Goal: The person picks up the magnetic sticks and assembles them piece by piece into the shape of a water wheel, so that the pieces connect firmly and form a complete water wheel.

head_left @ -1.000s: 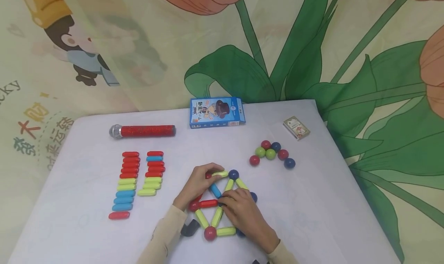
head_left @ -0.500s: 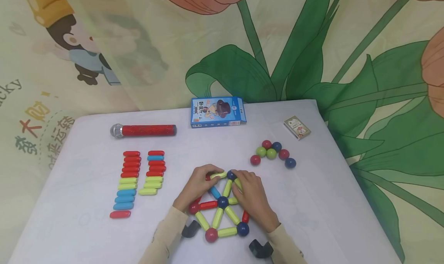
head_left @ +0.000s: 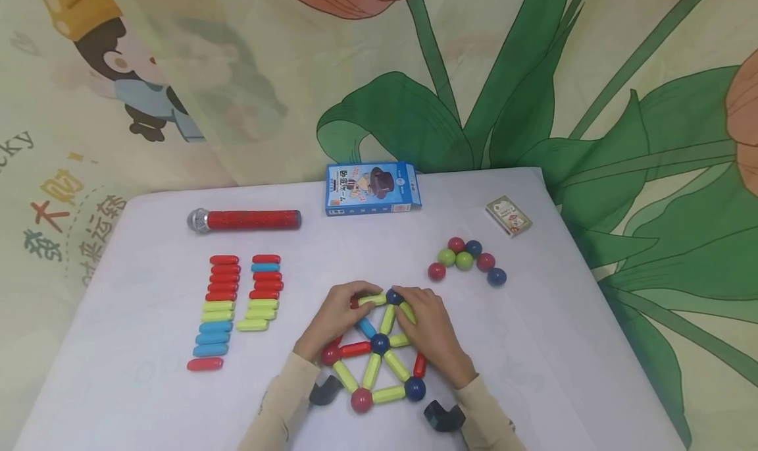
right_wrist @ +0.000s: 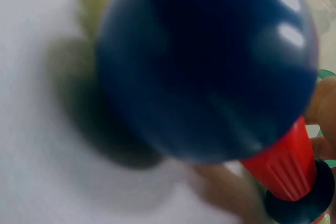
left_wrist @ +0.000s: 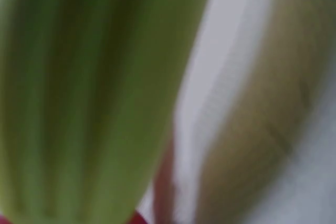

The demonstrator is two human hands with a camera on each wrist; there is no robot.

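A flat frame of coloured rods and balls lies at the table's front, spreading out from a central blue ball (head_left: pixel 379 343). My left hand (head_left: pixel 342 314) pinches a green rod (head_left: pixel 372 299) at the frame's top edge. The right hand (head_left: pixel 429 331) curls its fingertips round the top blue ball (head_left: pixel 393 297), right beside that rod. A red ball (head_left: pixel 361 400) and another blue ball (head_left: pixel 414 389) mark the near corners. The left wrist view is a blur of green rod (left_wrist: pixel 94 98). A blue ball (right_wrist: pixel 205 61) on a red rod (right_wrist: pixel 283 166) fills the right wrist view.
Two columns of loose red, green and blue rods (head_left: pixel 220 309) lie to the left. Several spare balls (head_left: pixel 464 261) sit to the right. A red tube (head_left: pixel 245 220), a blue box (head_left: pixel 372 187) and a small card pack (head_left: pixel 508 216) lie along the far edge.
My right hand has moved from the central ball up to the top blue ball, uncovering the frame's right side. The left hand has stayed on the green rod.
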